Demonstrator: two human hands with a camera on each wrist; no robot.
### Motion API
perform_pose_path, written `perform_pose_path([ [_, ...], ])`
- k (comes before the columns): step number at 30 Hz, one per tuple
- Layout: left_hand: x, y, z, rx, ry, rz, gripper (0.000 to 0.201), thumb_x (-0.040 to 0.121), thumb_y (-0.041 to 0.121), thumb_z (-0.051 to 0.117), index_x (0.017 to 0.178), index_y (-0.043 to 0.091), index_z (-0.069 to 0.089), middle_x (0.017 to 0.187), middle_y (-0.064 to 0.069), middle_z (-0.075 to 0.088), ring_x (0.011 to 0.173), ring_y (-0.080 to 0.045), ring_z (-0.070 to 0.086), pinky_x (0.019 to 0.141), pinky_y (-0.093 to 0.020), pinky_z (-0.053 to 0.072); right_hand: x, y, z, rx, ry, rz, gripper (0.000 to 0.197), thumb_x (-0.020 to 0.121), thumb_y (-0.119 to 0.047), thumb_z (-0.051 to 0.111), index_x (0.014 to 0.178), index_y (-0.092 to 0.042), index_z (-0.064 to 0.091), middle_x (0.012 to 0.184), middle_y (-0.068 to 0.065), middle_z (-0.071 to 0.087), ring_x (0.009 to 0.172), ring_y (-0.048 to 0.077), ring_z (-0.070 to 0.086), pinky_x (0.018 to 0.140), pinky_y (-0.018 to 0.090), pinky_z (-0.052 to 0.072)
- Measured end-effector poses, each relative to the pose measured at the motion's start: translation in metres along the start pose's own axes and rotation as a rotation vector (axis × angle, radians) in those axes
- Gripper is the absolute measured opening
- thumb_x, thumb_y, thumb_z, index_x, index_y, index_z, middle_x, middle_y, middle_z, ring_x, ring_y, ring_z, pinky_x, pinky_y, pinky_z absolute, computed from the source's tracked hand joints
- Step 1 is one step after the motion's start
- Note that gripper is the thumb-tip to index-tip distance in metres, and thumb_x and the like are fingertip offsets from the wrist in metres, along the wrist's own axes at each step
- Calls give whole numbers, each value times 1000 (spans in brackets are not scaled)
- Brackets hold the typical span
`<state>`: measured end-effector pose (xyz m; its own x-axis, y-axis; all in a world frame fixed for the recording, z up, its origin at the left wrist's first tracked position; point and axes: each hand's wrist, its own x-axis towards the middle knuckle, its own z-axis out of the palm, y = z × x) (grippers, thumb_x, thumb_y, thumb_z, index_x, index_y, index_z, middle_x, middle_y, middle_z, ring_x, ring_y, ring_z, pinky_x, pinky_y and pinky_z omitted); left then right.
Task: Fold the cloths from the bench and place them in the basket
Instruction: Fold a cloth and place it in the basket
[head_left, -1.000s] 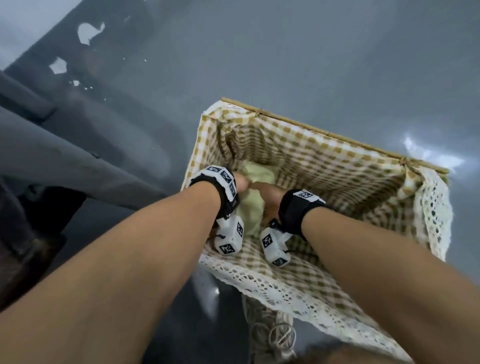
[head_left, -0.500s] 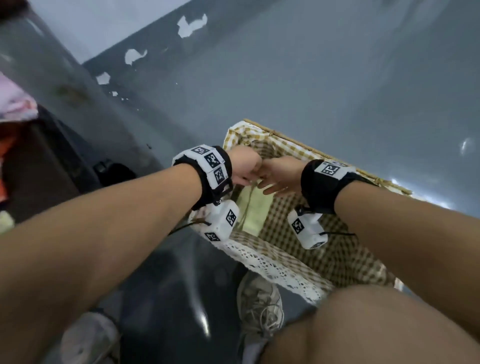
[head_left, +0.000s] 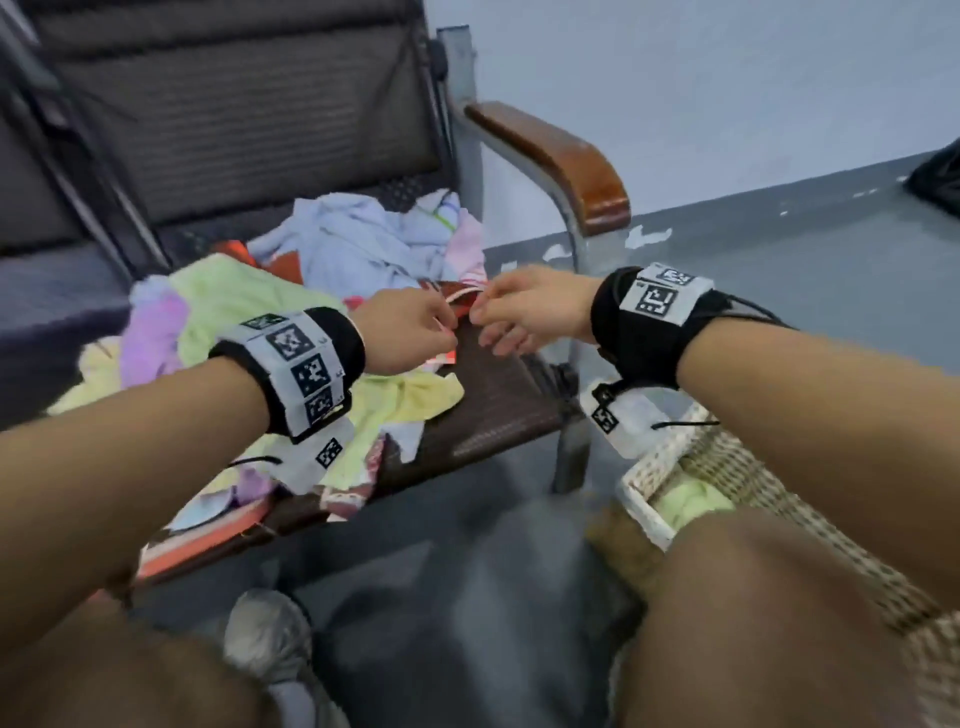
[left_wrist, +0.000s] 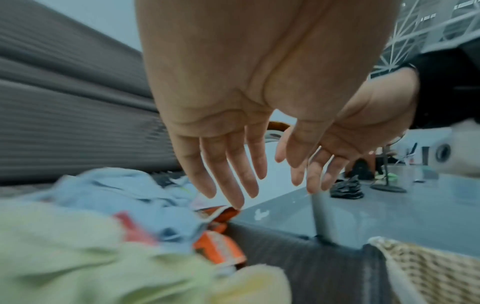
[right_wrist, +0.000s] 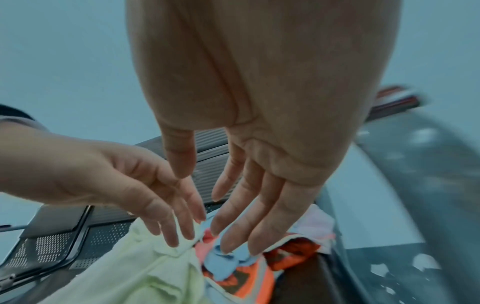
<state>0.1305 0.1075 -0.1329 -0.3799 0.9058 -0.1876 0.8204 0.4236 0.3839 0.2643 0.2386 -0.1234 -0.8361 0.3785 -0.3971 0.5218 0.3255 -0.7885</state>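
Reaching with both hands toward the heap of cloths (head_left: 291, 332) on the bench (head_left: 498, 400). Left hand (head_left: 410, 332) and right hand (head_left: 530, 306) hold nothing: the wrist views show fingers straight and spread, palms down, fingertips almost meeting above an orange-red cloth (left_wrist: 218, 211) at the near edge of the heap. Left middle fingertip looks to be touching or just short of that cloth; contact not certain.

Change from a second ago: both hands were then down inside the basket (head_left: 769, 499), pressing a pale green folded cloth (head_left: 691, 499) onto the checked lining. Half a second ago they were rising over the rim. Now they are over the bench, the view has swung with them, and the green cloth lies in the basket, low on the right beside the bench leg.

Reading: one cloth delivered, next cycle starting. Most of the heap (light blue, pink, lilac, yellow-green pieces) is unfolded, so the task is at an early stage.

Pose: forearms extended forward and converging, wrists level, backs of the hands up, thumbs inward. Likely next need: pinch two corners of the orange-red cloth
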Motion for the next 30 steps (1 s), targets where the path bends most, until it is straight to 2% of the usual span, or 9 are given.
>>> perform_pose_path([
  [3, -35, -66, -16, -23, 106, -98, 32, 90, 35, 61, 120, 23, 63, 119, 3, 68, 106, -19, 62, 87, -28, 44, 32, -50, 48, -172, -28, -68, 27, 99, -16, 55, 120, 0, 61, 101, 14, 67, 86, 27, 63, 77, 37, 52],
  [6, -47, -121, -16, -47, 194, -191, 39, 90, 32, 62, 128, 22, 60, 132, 0, 62, 118, -21, 58, 94, -27, 43, 65, -77, 86, -332, 24, -113, 32, 94, -28, 61, 117, -6, 68, 101, 6, 73, 82, 21, 66, 75, 29, 55],
  [12, -49, -186, 8, 27, 119, -271, 72, 82, 29, 71, 146, 20, 41, 139, -6, 54, 124, -27, 53, 100, -35, 45, 120, -57, 147, -461, 98, -179, 72, 88, -40, 69, 149, -16, 39, 145, 9, 49, 127, 26, 53, 105, 35, 42],
  [17, -43, -196, 8, -17, 280, -228, 19, 89, 28, 67, 105, 20, 63, 100, 0, 68, 97, -23, 64, 82, -33, 50, 151, -50, 154, -423, 193, -241, 99, 84, -47, 71, 155, -13, 13, 142, 15, 50, 123, 34, 55, 91, 35, 45],
  [20, -41, -186, 6, -220, 320, -157, 13, 89, 28, 69, 84, 16, 65, 82, 0, 67, 80, -18, 64, 77, -34, 53, 163, -55, 147, -447, 263, -220, 76, 87, -55, 63, 143, -11, 36, 137, 13, 54, 122, 35, 54, 85, 33, 40],
  [23, -45, -168, 0, -493, 247, -61, 14, 88, 25, 73, 79, 16, 68, 74, -2, 64, 66, -12, 56, 70, -27, 49, 164, -62, 140, -584, 245, -163, 49, 93, -51, 54, 128, -16, 56, 127, 17, 58, 118, 38, 52, 99, 42, 41],
  [26, -49, -162, -6, -650, 245, -74, 16, 92, 19, 68, 77, 11, 70, 68, -3, 66, 60, -14, 57, 64, -27, 51, 157, -68, 129, -332, 195, -237, 27, 98, -33, 51, 105, -10, 63, 110, 12, 66, 108, 32, 59, 94, 40, 44],
  [29, -45, -171, -13, -343, 504, -109, 8, 87, 17, 66, 95, 16, 66, 88, 1, 69, 78, -17, 64, 78, -40, 55, 140, -75, 117, -32, 194, -336, 19, 98, -25, 47, 86, -11, 54, 83, 3, 57, 85, 25, 54, 78, 36, 41],
  [30, -43, -176, -16, -201, 567, -117, 26, 83, 17, 67, 108, 19, 60, 101, 1, 65, 91, -19, 62, 83, -42, 53, 133, -77, 114, 0, 199, -386, 17, 96, -25, 48, 82, -14, 49, 77, -1, 52, 79, 20, 49, 73, 33, 39],
])
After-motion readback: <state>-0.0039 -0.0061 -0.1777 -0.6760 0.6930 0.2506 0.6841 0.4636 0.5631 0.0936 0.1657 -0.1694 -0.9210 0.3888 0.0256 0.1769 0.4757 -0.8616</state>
